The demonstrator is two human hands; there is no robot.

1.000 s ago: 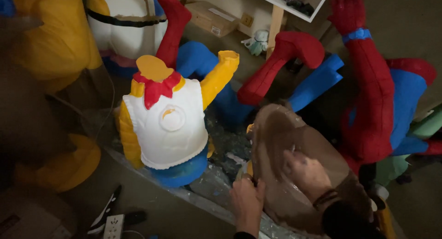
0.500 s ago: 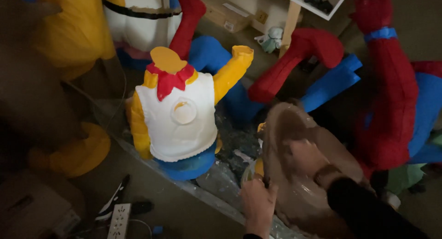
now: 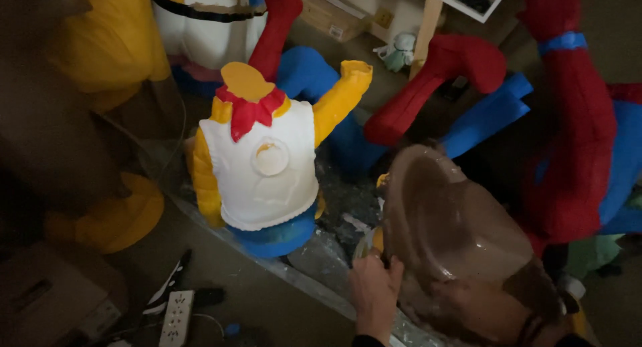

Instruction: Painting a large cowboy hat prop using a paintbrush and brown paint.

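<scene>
Looks to me like a dim prop or sculpture workshop: big painted figure torso, loose red limbs and blue limbs, power strip on the floor.

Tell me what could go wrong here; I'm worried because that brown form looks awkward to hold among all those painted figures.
The brown form is bulky and gripped only at its lower edge by the left hand and right hand, so it might slip. The headless white-shirted figure stands close and could get knocked. The power strip on the floor may be a trip hazard.
</scene>
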